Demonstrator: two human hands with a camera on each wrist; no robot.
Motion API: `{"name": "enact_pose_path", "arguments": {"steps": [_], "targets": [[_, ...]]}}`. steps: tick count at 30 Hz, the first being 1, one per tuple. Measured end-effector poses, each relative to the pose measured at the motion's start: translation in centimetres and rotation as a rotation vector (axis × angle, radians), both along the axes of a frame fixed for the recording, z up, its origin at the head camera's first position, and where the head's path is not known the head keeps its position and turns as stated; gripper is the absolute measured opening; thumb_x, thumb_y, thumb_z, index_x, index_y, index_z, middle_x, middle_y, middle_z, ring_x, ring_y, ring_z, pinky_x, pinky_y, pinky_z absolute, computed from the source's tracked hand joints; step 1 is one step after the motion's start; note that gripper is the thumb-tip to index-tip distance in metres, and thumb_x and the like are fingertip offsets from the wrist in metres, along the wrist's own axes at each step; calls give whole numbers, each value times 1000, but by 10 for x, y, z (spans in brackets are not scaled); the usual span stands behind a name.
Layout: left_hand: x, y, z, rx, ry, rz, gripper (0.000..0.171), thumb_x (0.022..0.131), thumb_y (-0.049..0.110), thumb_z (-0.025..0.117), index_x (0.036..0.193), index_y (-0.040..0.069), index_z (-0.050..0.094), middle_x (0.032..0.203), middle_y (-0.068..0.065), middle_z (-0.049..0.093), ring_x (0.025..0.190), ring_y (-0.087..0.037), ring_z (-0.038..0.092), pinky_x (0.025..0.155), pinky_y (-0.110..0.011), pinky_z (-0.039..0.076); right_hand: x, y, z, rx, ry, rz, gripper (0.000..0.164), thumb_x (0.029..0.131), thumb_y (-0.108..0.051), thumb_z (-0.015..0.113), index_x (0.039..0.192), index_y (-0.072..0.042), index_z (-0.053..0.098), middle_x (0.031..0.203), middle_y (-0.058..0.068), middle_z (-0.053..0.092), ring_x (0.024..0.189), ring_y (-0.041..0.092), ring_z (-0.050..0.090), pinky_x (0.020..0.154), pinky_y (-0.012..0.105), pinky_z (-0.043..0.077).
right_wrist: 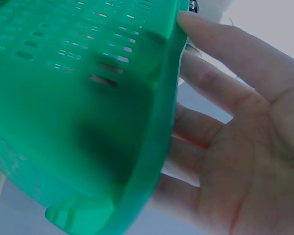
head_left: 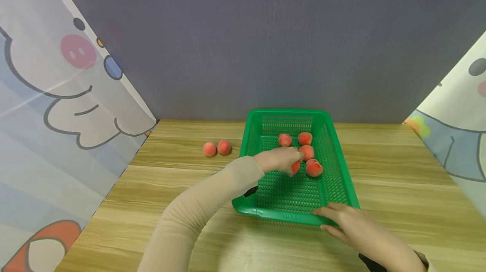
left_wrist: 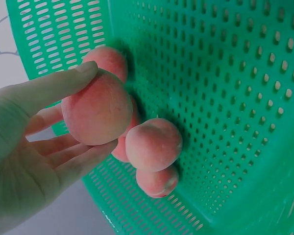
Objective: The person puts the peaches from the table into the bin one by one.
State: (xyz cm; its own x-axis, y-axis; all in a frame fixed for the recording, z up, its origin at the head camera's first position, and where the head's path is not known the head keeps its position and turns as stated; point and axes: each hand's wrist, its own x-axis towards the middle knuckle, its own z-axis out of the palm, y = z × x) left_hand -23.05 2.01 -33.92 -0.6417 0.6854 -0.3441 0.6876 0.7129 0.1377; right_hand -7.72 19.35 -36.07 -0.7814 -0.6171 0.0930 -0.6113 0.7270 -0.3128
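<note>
My left hand (head_left: 279,159) is inside a green plastic basket (head_left: 343,171), holding a peach (left_wrist: 97,107) between thumb and fingers. In the left wrist view, the held peach partly covers others behind it. Several more reddish peaches (head_left: 314,168) lie on the basket's perforated floor, towards its far side and just right of that hand. At the basket's near right corner, my right hand (head_left: 347,221) grips the rim (right_wrist: 161,112), with the thumb on one side and the fingers on the other.
Two peaches (head_left: 217,148) sit side by side on the wooden table (head_left: 395,183), left of the basket. A grey panel (head_left: 281,44) stands behind the table. Cartoon-printed sheets (head_left: 41,107) hang on both sides.
</note>
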Motion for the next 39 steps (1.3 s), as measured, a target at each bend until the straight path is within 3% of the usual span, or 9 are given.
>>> {"name": "enact_pose_path", "arguments": {"steps": [11,26,39], "targets": [[-1,3,-11,-45,70,-46,40,72,18,73,107,15,54,100,4,52,83,-8,51,71,-18,41,0,-1,1,6,-8,-6,26,78,-24,65,103,-14,64,98,13,61,88,34,58,67,44,49],[-6,5,-25,-85,65,-54,28,74,16,72,91,16,50,86,3,51,76,-10,48,61,-18,40,1,-1,1,5,28,1,25,77,-24,66,101,-15,64,96,9,61,86,30,59,65,40,49],[-5,7,-32,-127,69,-45,40,73,17,72,109,15,53,99,2,54,84,-9,49,62,-18,41,2,-1,1,7,19,-11,26,78,-24,66,102,-15,64,98,11,61,87,32,59,66,42,49]]}}
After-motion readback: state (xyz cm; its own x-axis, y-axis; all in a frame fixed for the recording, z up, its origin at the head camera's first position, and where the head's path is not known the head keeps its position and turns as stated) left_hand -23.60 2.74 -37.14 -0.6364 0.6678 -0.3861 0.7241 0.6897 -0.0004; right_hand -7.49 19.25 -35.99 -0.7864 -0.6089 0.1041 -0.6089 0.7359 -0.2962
